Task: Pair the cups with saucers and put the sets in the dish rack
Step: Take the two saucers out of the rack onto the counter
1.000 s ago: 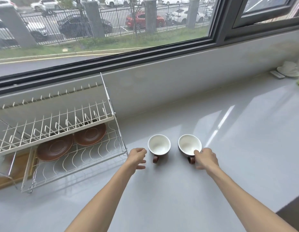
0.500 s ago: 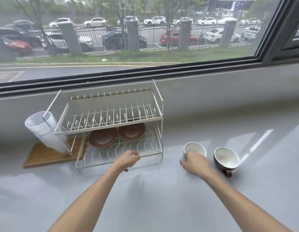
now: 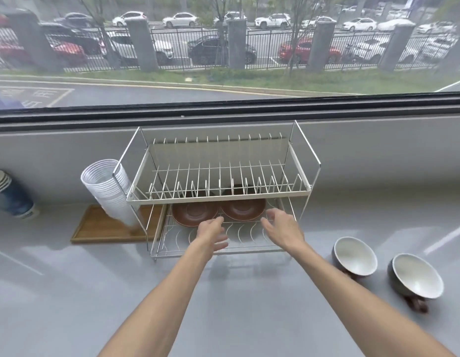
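Brown saucers (image 3: 195, 213) lie just beyond our left hand (image 3: 210, 234) and right hand (image 3: 281, 228), fingers spread, empty, over the dish rack (image 3: 218, 194)'s lower shelf; both cups (image 3: 355, 256) sit right.

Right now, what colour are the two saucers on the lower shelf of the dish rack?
Both saucers are reddish brown, seen best in the head view.

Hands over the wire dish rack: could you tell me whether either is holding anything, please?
Nothing is held: left hand and right hand are open, reaching toward two brown round saucers.

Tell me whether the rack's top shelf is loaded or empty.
Empty: the top shelf shows only bare wire slots. Both brown saucers lie on the lower shelf.
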Tool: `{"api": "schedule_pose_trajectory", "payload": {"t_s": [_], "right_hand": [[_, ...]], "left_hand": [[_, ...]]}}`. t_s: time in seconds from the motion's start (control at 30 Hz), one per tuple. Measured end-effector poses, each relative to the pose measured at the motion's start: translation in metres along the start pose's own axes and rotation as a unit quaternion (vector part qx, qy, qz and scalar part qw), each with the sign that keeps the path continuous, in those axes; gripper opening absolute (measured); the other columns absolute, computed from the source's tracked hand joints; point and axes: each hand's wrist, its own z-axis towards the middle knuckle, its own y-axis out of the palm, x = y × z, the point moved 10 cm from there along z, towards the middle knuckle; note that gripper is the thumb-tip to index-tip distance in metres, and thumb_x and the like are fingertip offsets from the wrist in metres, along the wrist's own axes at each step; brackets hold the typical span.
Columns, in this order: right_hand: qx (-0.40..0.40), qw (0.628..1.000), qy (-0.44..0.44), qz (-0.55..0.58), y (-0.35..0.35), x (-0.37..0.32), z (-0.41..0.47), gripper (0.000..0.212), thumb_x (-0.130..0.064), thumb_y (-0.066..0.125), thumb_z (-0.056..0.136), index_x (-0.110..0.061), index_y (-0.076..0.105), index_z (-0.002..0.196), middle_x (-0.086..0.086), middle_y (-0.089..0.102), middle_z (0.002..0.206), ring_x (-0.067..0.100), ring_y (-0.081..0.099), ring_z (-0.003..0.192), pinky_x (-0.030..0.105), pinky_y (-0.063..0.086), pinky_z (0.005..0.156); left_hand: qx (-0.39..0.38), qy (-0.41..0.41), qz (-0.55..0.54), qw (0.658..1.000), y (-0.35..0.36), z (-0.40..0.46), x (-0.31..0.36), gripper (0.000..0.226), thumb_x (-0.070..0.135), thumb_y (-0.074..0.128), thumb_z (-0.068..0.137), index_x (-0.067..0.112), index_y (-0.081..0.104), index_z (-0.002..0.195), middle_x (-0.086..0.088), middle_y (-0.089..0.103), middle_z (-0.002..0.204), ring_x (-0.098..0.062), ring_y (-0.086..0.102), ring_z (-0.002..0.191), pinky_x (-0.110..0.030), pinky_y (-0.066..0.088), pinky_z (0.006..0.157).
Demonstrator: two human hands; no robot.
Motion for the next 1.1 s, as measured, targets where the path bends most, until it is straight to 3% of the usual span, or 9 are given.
{"api": "schedule_pose_trajectory", "payload": {"t_s": [0.13, 0.23, 0.33, 0.5, 0.63, 0.73, 0.9, 1.1], "right_hand": [[0.014, 1.000, 0.000, 0.008, 0.008, -0.006, 0.028, 0.047, -0.037, 0.050, 0.095, -0.013, 0.055, 0.135, 0.008, 0.067, 0.127, 0.033, 0.058, 0.121, 0.041, 0.046, 0.096], [0.005, 1.000, 0.022, 0.002, 0.018, -0.004, 0.049, 0.039, -0.034, 0.049, 0.096, 0.001, 0.064, 0.104, 0.019, 0.069, 0.107, 0.039, 0.062, 0.100, 0.039, 0.046, 0.079], [-0.013, 0.998, 0.052, 0.038, 0.030, -0.001, 0.064, 0.041, -0.033, 0.047, 0.095, 0.004, 0.060, 0.083, 0.020, 0.065, 0.092, 0.039, 0.064, 0.093, 0.037, 0.046, 0.073], [-0.021, 0.985, 0.094, 0.146, 0.050, 0.005, 0.085, 0.029, -0.029, 0.046, 0.095, -0.008, 0.059, 0.111, 0.020, 0.066, 0.108, 0.037, 0.062, 0.095, 0.043, 0.051, 0.083], [0.017, 0.967, 0.156, 0.201, 0.054, 0.023, 0.094, 0.022, -0.011, 0.044, 0.092, -0.008, 0.062, 0.106, 0.016, 0.067, 0.103, 0.030, 0.061, 0.086, 0.035, 0.047, 0.069], [0.032, 0.962, 0.186, 0.195, 0.061, 0.037, 0.099, 0.027, -0.009, 0.047, 0.093, -0.005, 0.063, 0.113, 0.016, 0.068, 0.109, 0.034, 0.067, 0.096, 0.038, 0.057, 0.080], [0.046, 0.961, 0.193, 0.193, 0.060, 0.046, 0.095, 0.023, -0.002, 0.050, 0.088, 0.005, 0.066, 0.102, 0.020, 0.069, 0.104, 0.037, 0.067, 0.097, 0.044, 0.057, 0.086], [0.064, 0.948, 0.193, 0.245, 0.053, 0.052, 0.081, 0.024, 0.006, 0.056, 0.073, -0.006, 0.071, 0.089, 0.014, 0.074, 0.092, 0.033, 0.071, 0.086, 0.045, 0.062, 0.078]], "left_hand": [[0.019, -0.008, -0.057, 0.998, 0.012, 0.023, -0.002, 0.053, 0.036, 0.048, 0.102, 0.007, 0.043, 0.145, -0.013, 0.056, 0.128, -0.031, 0.062, 0.110, -0.044, 0.058, 0.088], [0.030, -0.013, -0.065, 0.997, 0.017, 0.039, -0.002, 0.057, 0.040, 0.044, 0.103, 0.007, 0.037, 0.149, -0.015, 0.049, 0.145, -0.031, 0.060, 0.120, -0.043, 0.057, 0.089], [0.038, -0.020, -0.073, 0.996, 0.017, 0.051, 0.000, 0.056, 0.034, 0.043, 0.104, 0.003, 0.036, 0.150, -0.016, 0.049, 0.146, -0.032, 0.058, 0.125, -0.043, 0.056, 0.094], [0.045, -0.023, -0.089, 0.995, 0.024, 0.063, -0.001, 0.051, 0.023, 0.047, 0.104, 0.001, 0.038, 0.149, -0.017, 0.053, 0.140, -0.035, 0.062, 0.120, -0.043, 0.056, 0.095], [0.066, -0.008, -0.097, 0.993, 0.029, 0.068, 0.001, 0.046, 0.010, 0.049, 0.103, 0.001, 0.040, 0.147, -0.013, 0.057, 0.121, -0.037, 0.065, 0.115, -0.039, 0.057, 0.089], [0.086, -0.013, -0.093, 0.992, 0.029, 0.076, -0.002, 0.047, -0.002, 0.052, 0.098, 0.000, 0.043, 0.145, -0.015, 0.058, 0.120, -0.035, 0.069, 0.097, -0.038, 0.058, 0.083], [0.098, -0.018, -0.078, 0.992, 0.027, 0.080, -0.008, 0.051, -0.014, 0.048, 0.094, 0.004, 0.044, 0.142, -0.019, 0.061, 0.129, -0.033, 0.069, 0.101, -0.036, 0.058, 0.078], [0.094, -0.007, -0.058, 0.994, 0.019, 0.061, -0.008, 0.045, -0.008, 0.059, 0.091, -0.001, 0.050, 0.135, -0.015, 0.063, 0.121, -0.033, 0.069, 0.106, -0.035, 0.059, 0.078]]}}
